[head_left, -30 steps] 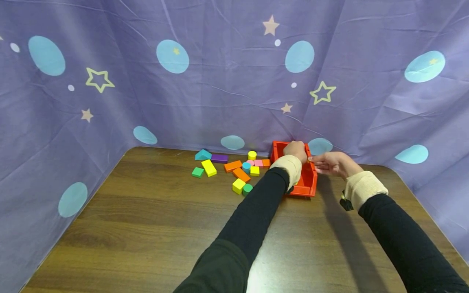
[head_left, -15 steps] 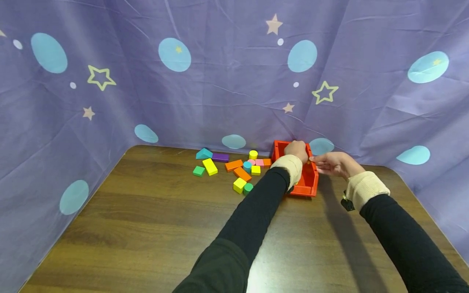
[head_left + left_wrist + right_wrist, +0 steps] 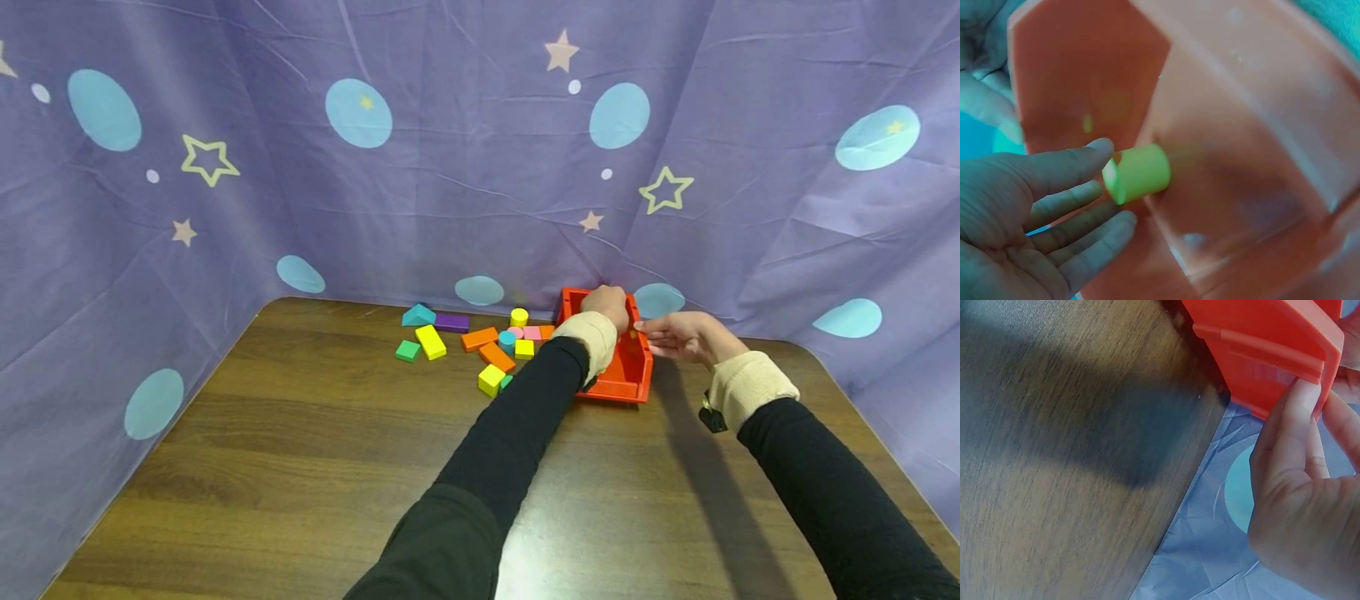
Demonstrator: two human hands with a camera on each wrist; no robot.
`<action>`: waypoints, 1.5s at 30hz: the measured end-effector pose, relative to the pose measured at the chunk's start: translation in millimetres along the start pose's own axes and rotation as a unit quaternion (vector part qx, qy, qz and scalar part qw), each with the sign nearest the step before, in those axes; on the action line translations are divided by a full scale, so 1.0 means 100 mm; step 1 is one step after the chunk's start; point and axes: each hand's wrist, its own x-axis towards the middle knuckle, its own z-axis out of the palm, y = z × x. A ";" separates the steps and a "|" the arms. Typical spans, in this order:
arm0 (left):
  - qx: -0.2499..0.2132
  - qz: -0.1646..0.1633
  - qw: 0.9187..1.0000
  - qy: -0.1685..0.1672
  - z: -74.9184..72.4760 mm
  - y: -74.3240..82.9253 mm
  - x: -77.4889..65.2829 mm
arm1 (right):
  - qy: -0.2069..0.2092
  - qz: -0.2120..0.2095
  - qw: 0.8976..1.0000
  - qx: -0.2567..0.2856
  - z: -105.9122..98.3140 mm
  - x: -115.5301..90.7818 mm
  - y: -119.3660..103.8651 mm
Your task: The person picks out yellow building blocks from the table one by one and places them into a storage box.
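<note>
Red box (image 3: 628,382), wall pinched by your right hand (image 3: 686,336); your left hand's (image 3: 607,306) fingers are released; blocks (image 3: 497,357) lie just leftward.

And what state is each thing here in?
Red box: upright, open-topped
Left hand: inside the box, loosely spread
Right hand: gripping the box's side
Yellow block: in the box, near the left hand
Loose blocks: scattered on the table
Cloth: hanging, creased
</note>
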 end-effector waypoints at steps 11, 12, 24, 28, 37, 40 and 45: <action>0.030 0.092 0.995 0.002 -0.56 -0.04 -0.30 | -0.013 0.002 1.000 -0.005 0.00 0.02 -0.01; 0.034 0.103 0.994 0.003 -0.63 -0.04 -0.34 | -0.016 0.003 1.000 -0.003 -0.01 0.01 0.00; 0.035 0.150 0.988 -0.002 -1.22 -0.26 -0.66 | -0.022 0.000 1.000 -0.002 -0.04 0.02 0.03; 0.037 0.166 0.985 -0.004 -1.28 -0.44 -0.74 | -0.020 -0.003 1.000 -0.008 -0.04 0.00 0.03; 0.030 0.193 0.981 -0.002 -1.30 -0.81 -0.84 | -0.015 -0.002 1.000 0.004 -0.03 -0.02 0.03; 0.034 0.195 0.980 -0.002 -1.30 -0.89 -0.87 | -0.016 -0.001 1.000 0.008 -0.03 -0.01 0.04; 0.034 0.197 0.980 -0.006 -1.28 -0.98 -0.89 | -0.014 -0.003 1.000 0.007 -0.05 0.01 0.05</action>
